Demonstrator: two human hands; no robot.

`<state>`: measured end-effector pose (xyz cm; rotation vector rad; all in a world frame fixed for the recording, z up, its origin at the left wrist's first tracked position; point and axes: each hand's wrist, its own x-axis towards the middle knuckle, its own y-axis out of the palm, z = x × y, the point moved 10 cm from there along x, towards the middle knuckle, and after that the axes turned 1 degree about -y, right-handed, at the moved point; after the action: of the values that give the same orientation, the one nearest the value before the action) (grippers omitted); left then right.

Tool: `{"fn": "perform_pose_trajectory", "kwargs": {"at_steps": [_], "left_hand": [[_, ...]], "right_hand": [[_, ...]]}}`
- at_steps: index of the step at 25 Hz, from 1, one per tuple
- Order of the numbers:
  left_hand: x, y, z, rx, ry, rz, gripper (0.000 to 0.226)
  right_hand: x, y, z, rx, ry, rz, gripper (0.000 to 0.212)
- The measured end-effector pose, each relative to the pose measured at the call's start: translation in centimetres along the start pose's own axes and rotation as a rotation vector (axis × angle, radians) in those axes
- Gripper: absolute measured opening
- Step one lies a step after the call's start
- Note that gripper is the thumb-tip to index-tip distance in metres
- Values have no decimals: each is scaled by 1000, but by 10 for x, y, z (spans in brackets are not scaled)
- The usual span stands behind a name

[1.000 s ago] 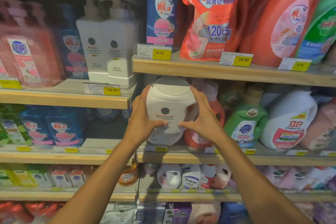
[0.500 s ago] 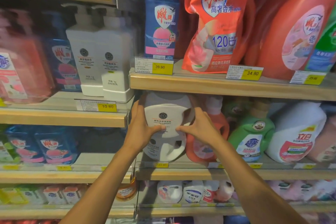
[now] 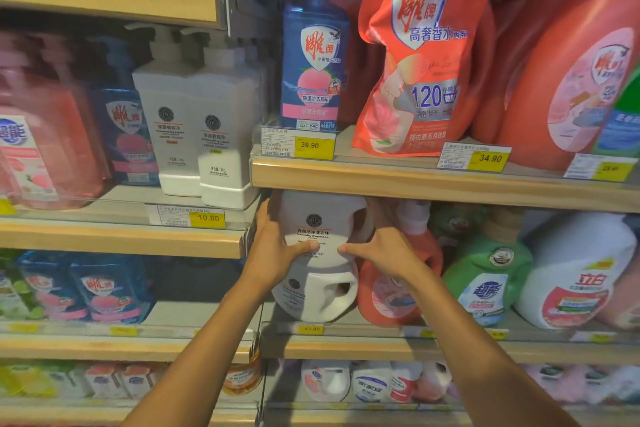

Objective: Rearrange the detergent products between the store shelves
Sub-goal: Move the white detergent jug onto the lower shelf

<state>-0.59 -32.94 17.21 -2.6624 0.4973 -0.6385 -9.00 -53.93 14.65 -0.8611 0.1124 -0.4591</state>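
Observation:
A white laundry capsule tub (image 3: 320,218) sits stacked on a second white tub (image 3: 317,295) at the left end of the right-hand middle shelf (image 3: 346,348). My left hand (image 3: 273,253) grips the upper tub's left side, thumb on its label. My right hand (image 3: 384,251) holds its right side, thumb almost meeting the other. The tub's top is tucked under the shelf above (image 3: 433,184).
An orange jug (image 3: 398,291), a green bottle (image 3: 488,277) and a white jug (image 3: 575,274) stand to the right on the same shelf. Two white pump bottles (image 3: 197,135) stand on the left shelf. A blue pump bottle (image 3: 313,59) and red pouch (image 3: 415,55) sit above.
Both hands have pushed the white tub back into the shelf, on top of the lower tub. The view has moved closer and tilted up.

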Motion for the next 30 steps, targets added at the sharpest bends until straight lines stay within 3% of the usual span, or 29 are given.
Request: {"fn": "perform_pose_trajectory", "kwargs": {"at_steps": [7, 15, 18, 20, 21, 23, 27, 30], "left_hand": [[2, 2, 2, 8, -21, 11, 87], [1, 5, 6, 13, -77, 24, 89], [-11, 1, 5, 123, -90, -16, 74], [-23, -4, -1, 210, -85, -4, 64], [-33, -7, -9, 259, -62, 18, 63], [-57, -14, -34, 417, 8, 83, 55], [-120, -46, -103, 787, 85, 53, 43], [-169, -74, -149, 869, 77, 32, 47]], "right_hand": [[2, 2, -2, -51, 61, 42, 69], [4, 3, -5, -28, 46, 14, 69], [-10, -7, 1, 49, -52, -134, 59], [-31, -20, 7, 10, -121, -260, 40], [-46, -25, 13, -30, -151, -270, 42], [-77, -30, 28, -124, -248, -218, 50], [-157, -54, 62, -347, -280, -140, 25], [-220, -82, 85, -433, -287, -94, 20]]}}
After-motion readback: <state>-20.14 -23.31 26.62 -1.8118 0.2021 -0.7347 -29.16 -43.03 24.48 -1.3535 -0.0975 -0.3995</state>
